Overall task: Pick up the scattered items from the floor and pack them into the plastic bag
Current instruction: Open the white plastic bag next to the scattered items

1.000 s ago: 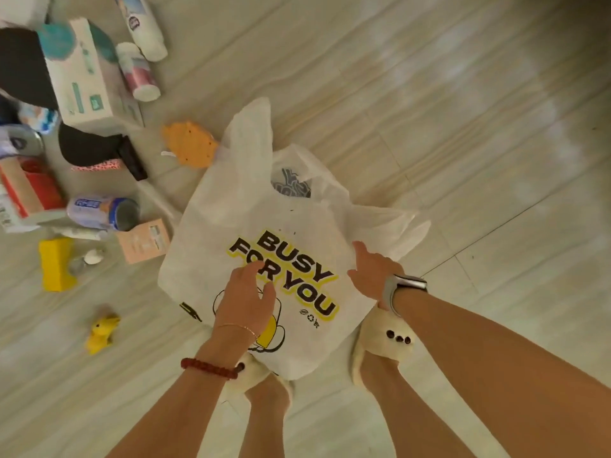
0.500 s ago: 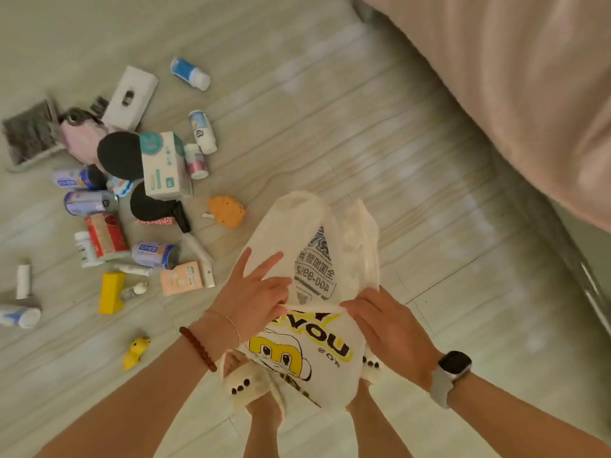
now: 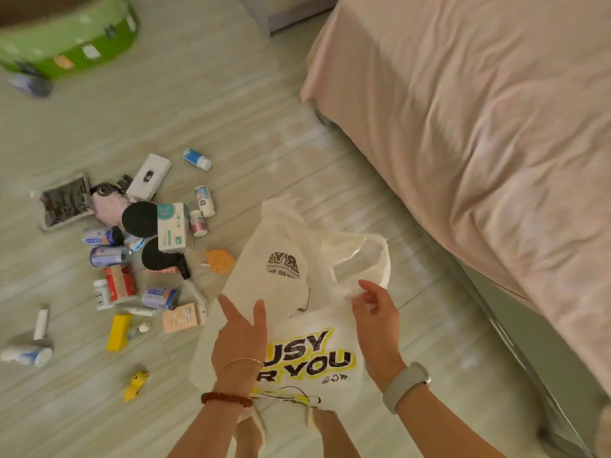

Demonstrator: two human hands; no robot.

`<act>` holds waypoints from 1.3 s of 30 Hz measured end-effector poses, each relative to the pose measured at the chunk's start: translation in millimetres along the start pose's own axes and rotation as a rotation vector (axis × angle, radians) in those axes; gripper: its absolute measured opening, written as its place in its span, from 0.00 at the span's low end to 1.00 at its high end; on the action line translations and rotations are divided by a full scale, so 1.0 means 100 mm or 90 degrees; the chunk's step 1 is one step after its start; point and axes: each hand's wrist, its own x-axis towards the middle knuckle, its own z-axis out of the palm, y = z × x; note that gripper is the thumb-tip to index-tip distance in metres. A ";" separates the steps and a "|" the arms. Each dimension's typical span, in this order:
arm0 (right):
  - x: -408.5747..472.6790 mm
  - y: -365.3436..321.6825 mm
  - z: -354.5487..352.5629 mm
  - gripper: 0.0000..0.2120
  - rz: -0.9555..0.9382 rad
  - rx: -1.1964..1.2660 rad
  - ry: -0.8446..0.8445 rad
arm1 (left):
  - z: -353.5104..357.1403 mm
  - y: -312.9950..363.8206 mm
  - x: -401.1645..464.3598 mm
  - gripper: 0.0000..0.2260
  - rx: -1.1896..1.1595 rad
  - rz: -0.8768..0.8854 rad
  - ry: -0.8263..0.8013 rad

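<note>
I hold a white plastic bag (image 3: 291, 269) printed "BUSY FOR YOU" up in front of my legs. My left hand (image 3: 241, 338) grips its left edge with two fingers stretched out. My right hand (image 3: 377, 315) pinches the bag by its right handle loop, and the bag's mouth is spread partly apart. The scattered items lie on the floor to the left, apart from both hands: a white and teal box (image 3: 172, 226), small bottles (image 3: 204, 201), cans (image 3: 110, 256), a red carton (image 3: 119, 282), an orange piece (image 3: 220, 261), a pink packet (image 3: 180, 319), a yellow box (image 3: 118, 332) and a yellow toy (image 3: 135, 385).
A bed with a pink sheet (image 3: 479, 127) fills the right side, its frame running close to the bag. A green round tub (image 3: 66, 38) stands at the far left. A white flat box (image 3: 148, 171) and a dark pouch (image 3: 66, 201) lie at the back of the pile.
The bag has come up off the floor and my hands have moved apart, spreading its top. My view has lifted, so the bed and the green tub now show.
</note>
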 end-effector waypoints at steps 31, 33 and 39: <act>0.01 -0.70 -1.15 0.17 -0.324 -0.354 -0.266 | -0.18 0.31 -0.82 0.03 -0.376 0.025 0.132; 0.04 -0.84 -1.15 0.22 -0.351 -0.380 -0.303 | -0.18 0.36 -0.82 0.14 -0.306 0.135 0.131; 0.32 -1.20 -0.94 0.19 -0.421 -0.493 -0.288 | -0.29 0.61 -0.62 0.25 0.007 0.337 0.046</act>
